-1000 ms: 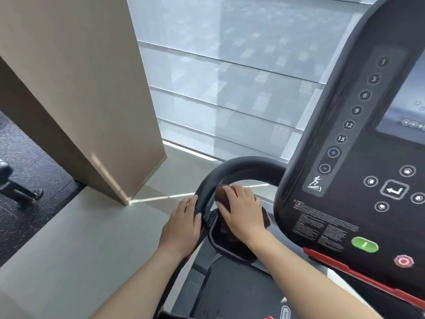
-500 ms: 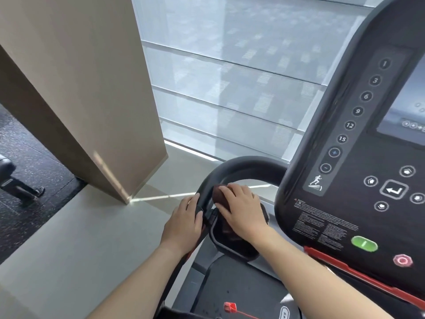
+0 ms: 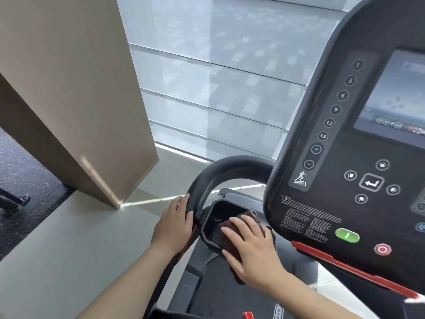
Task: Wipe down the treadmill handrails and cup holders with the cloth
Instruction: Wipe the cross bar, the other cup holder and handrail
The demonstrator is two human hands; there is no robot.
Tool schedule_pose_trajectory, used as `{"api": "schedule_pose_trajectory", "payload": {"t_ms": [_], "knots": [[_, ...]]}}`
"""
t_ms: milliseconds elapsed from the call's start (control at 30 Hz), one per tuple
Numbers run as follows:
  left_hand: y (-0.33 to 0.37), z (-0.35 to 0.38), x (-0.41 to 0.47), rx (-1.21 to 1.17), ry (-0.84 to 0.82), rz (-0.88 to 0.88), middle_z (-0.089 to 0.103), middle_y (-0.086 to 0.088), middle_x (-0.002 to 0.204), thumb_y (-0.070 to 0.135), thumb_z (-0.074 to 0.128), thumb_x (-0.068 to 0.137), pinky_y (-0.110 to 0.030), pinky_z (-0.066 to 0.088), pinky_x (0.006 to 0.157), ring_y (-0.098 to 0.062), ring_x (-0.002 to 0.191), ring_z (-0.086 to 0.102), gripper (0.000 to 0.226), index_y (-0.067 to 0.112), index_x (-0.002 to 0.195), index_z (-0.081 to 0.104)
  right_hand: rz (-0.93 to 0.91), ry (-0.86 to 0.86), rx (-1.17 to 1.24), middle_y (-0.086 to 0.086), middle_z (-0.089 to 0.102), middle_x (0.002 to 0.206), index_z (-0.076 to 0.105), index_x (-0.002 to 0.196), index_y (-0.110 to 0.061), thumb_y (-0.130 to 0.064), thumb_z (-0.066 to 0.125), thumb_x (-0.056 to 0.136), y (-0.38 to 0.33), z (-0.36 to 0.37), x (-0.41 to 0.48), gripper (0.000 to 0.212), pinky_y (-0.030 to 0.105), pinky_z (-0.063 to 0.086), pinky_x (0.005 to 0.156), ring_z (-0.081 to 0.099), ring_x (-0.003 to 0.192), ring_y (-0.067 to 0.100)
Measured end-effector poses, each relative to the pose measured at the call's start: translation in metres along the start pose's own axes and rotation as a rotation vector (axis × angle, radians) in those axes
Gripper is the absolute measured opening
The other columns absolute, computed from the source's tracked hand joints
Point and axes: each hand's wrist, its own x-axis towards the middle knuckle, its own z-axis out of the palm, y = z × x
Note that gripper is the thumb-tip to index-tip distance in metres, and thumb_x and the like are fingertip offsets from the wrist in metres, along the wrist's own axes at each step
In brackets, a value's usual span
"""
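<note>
The stiff, curved handrail gives a firm hold; my left hand wraps it. Just beside it is the rigid cup holder. The cloth, soft, light and probably bunched, lies over its near rim under my right hand, fingers flat, pressing rather than gripping.

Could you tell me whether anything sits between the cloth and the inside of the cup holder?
Nothing visible does. The right hand presses the cloth onto the cup holder at its near rim, and no object shows in its hollow. The left hand grips the handrail beside it, outside the holder.
</note>
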Motion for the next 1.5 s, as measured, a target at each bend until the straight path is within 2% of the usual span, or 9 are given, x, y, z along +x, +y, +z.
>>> {"api": "schedule_pose_trajectory", "payload": {"t_ms": [200, 333, 533, 700, 833, 1033, 1167, 1267, 1500], "knots": [[0.002, 0.0, 0.0, 0.003, -0.001, -0.007, 0.035, 0.0, 0.146, 0.03, 0.036, 0.095, -0.042, 0.043, 0.098, -0.023, 0.129, 0.039, 0.048, 0.022, 0.142, 0.029, -0.052, 0.045, -0.016, -0.007, 0.059, 0.12, 0.054, 0.116, -0.034, -0.067, 0.049, 0.076, 0.006, 0.016, -0.003, 0.052, 0.047, 0.048, 0.08, 0.052, 0.115, 0.022], [0.0, 0.0, 0.0, -0.004, -0.002, -0.01, 0.035, 0.0, 0.146, 0.031, 0.036, 0.095, -0.042, 0.043, 0.097, -0.022, 0.128, 0.039, 0.048, 0.023, 0.141, 0.029, -0.17, 0.083, -0.059, -0.003, 0.062, 0.12, 0.055, 0.118, -0.03, -0.062, 0.049, 0.08, 0.021, 0.018, -0.008, 0.05, 0.041, 0.051, 0.071, 0.058, 0.109, 0.026], [0.001, 0.001, 0.001, 0.001, 0.015, -0.009, 0.037, 0.0, 0.144, 0.03, 0.037, 0.094, -0.042, 0.044, 0.096, -0.023, 0.127, 0.041, 0.047, 0.022, 0.14, 0.031, -0.136, 0.184, -0.014, -0.001, 0.061, 0.117, 0.054, 0.115, -0.029, -0.054, 0.052, 0.081, 0.014, 0.027, -0.011, 0.043, 0.039, 0.049, 0.068, 0.05, 0.11, 0.023], [0.001, 0.001, 0.0, 0.004, 0.011, -0.015, 0.036, 0.0, 0.145, 0.031, 0.036, 0.094, -0.043, 0.044, 0.096, -0.023, 0.128, 0.04, 0.047, 0.023, 0.14, 0.03, -0.266, 0.133, -0.032, 0.0, 0.063, 0.115, 0.052, 0.119, -0.027, -0.05, 0.054, 0.082, 0.027, 0.022, -0.01, 0.043, 0.036, 0.053, 0.072, 0.056, 0.106, 0.025], [0.0, 0.002, 0.001, 0.005, 0.013, -0.016, 0.036, 0.001, 0.145, 0.031, 0.036, 0.094, -0.043, 0.045, 0.096, -0.022, 0.128, 0.04, 0.047, 0.024, 0.14, 0.03, -0.177, 0.168, 0.145, 0.005, 0.062, 0.114, 0.059, 0.117, -0.017, -0.04, 0.057, 0.085, 0.026, 0.014, -0.004, 0.04, 0.046, 0.053, 0.079, 0.059, 0.103, 0.03], [-0.002, 0.002, 0.002, -0.061, 0.024, -0.026, 0.04, 0.003, 0.142, 0.032, 0.039, 0.093, -0.041, 0.045, 0.095, -0.019, 0.126, 0.041, 0.045, 0.026, 0.137, 0.033, -0.089, 0.3, 0.255, 0.002, 0.056, 0.121, 0.05, 0.125, -0.022, -0.044, 0.048, 0.089, 0.008, -0.01, 0.033, 0.043, 0.037, 0.042, 0.092, 0.049, 0.111, 0.024], [-0.002, 0.001, 0.002, -0.075, 0.038, -0.01, 0.042, 0.005, 0.14, 0.031, 0.04, 0.093, -0.038, 0.045, 0.094, -0.017, 0.125, 0.041, 0.044, 0.026, 0.137, 0.034, 0.043, 0.14, 0.186, 0.002, 0.05, 0.129, 0.046, 0.129, -0.024, -0.044, 0.045, 0.092, -0.003, -0.005, 0.076, 0.043, 0.042, 0.041, 0.094, 0.042, 0.118, 0.025], [-0.003, 0.001, 0.002, -0.088, 0.044, -0.004, 0.042, 0.006, 0.139, 0.03, 0.04, 0.093, -0.037, 0.044, 0.093, -0.016, 0.124, 0.041, 0.043, 0.027, 0.136, 0.035, -0.033, -0.002, 0.087, -0.002, 0.045, 0.132, 0.045, 0.128, -0.027, -0.045, 0.043, 0.091, -0.01, 0.008, 0.076, 0.041, 0.044, 0.04, 0.09, 0.037, 0.12, 0.025], [-0.006, 0.001, 0.004, -0.141, 0.026, -0.004, 0.041, 0.001, 0.141, 0.027, 0.037, 0.094, -0.039, 0.04, 0.1, -0.018, 0.127, 0.041, 0.044, 0.025, 0.138, 0.035, -0.128, 0.057, 0.17, -0.002, 0.054, 0.128, 0.05, 0.126, -0.027, -0.049, 0.04, 0.088, -0.015, -0.006, 0.049, 0.045, 0.044, 0.044, 0.09, 0.044, 0.116, 0.024]]}}
